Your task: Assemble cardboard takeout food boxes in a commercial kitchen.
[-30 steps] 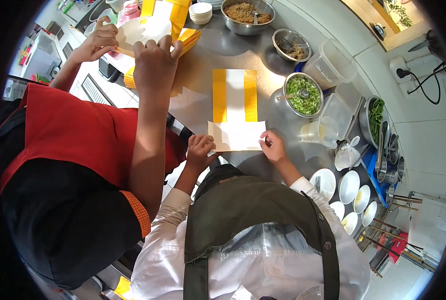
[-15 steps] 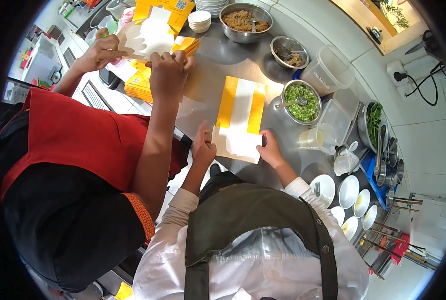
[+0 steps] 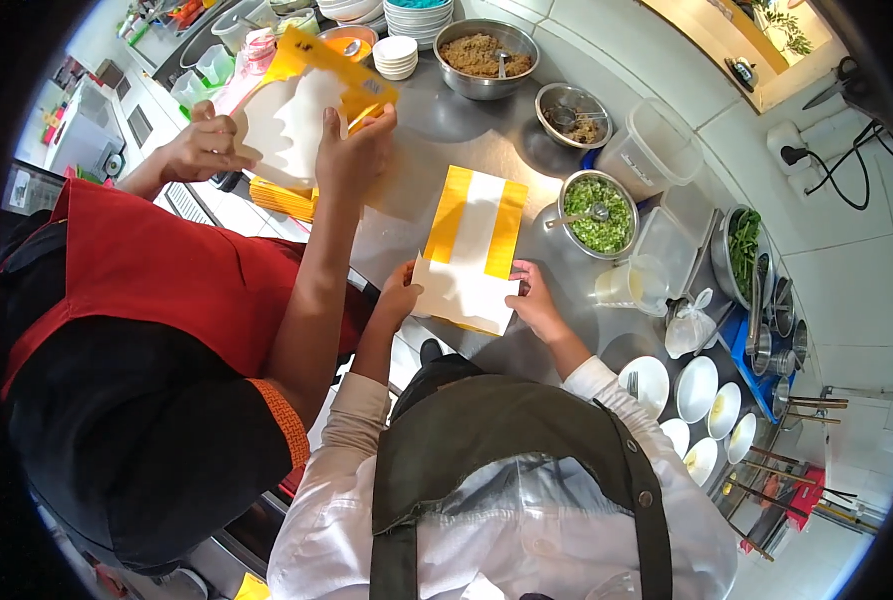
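A flat yellow-and-white card piece [image 3: 467,240], like an unfolded paper sleeve, lies in front of me over the steel counter, its white near end toward me. My left hand [image 3: 399,295] grips the left edge of that white end, thumb on top. On the opposite edge my right hand [image 3: 539,302] pinches the card, thumb on top and fingers at the side. To my left, a co-worker in a red apron holds up a similar card piece [image 3: 285,125] with both hands.
Right of my card stand a bowl of chopped green onion [image 3: 601,212], clear plastic containers [image 3: 652,150] and white dishes [image 3: 647,385]. Bowls of brown food [image 3: 487,55] and small stacked bowls [image 3: 396,57] are farther back. A stack of yellow cards [image 3: 282,198] lies by the co-worker.
The near end of my card has shifted slightly toward me and my hands have moved with it. The co-worker's card has turned, showing more of its yellow side.
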A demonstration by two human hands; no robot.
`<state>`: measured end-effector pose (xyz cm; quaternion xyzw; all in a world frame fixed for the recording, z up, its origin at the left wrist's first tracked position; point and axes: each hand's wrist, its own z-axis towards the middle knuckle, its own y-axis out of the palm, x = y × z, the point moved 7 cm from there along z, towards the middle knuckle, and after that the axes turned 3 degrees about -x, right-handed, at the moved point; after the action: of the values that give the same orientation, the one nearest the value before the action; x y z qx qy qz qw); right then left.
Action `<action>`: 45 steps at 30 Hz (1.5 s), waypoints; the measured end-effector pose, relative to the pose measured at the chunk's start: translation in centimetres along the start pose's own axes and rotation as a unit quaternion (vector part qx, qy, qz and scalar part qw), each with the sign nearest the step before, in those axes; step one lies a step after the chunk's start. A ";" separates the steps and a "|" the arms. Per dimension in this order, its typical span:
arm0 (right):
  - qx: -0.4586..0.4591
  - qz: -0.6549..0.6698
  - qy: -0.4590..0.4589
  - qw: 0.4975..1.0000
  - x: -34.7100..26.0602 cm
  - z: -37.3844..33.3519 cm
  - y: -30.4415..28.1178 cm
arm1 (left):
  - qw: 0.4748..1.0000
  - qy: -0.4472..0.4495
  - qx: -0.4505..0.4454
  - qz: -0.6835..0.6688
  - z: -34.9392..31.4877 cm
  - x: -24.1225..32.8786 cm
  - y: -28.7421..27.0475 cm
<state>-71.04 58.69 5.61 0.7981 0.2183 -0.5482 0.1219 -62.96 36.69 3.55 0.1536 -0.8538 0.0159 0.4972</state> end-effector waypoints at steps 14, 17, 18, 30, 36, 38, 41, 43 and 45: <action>-0.133 -0.204 -0.027 0.969 -1.7 -1.4 0.8 | 0.883 -0.016 0.055 0.465 0.4 7.9 -1.1; -0.012 -0.305 -0.165 0.938 -5.4 -1.5 -0.3 | 0.856 -0.039 0.100 0.506 2.1 9.6 -1.2; -0.014 -0.306 -0.165 0.937 -5.8 -1.8 -0.2 | 0.857 -0.039 0.101 0.504 2.9 9.8 -1.1; 0.052 -0.452 -0.172 0.874 -4.1 -2.6 -0.3 | 0.852 0.393 0.155 0.310 -6.1 9.8 6.2; 0.062 -0.509 -0.208 0.833 -4.7 -0.9 1.2 | 0.926 0.060 0.234 0.292 -6.7 -3.4 5.5; 0.023 -0.515 -0.104 0.850 -3.8 0.4 1.5 | 0.926 -0.011 0.265 0.267 -6.1 -4.5 4.9; 0.060 -0.498 -0.073 0.862 -3.7 0.8 1.6 | 0.900 -0.080 0.278 0.325 -5.6 -3.1 5.3; 0.075 -0.488 -0.075 0.866 -3.8 0.7 1.7 | 0.880 -0.013 0.315 0.355 -5.5 -1.7 4.7; 0.095 -0.477 -0.075 0.871 -3.6 0.6 1.6 | 0.854 0.054 0.347 0.385 -5.7 0.4 4.0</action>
<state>-71.84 56.25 8.62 0.5611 0.5099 -0.6157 -0.2147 -59.45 41.41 7.21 -0.0255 -0.7555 0.5092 0.4114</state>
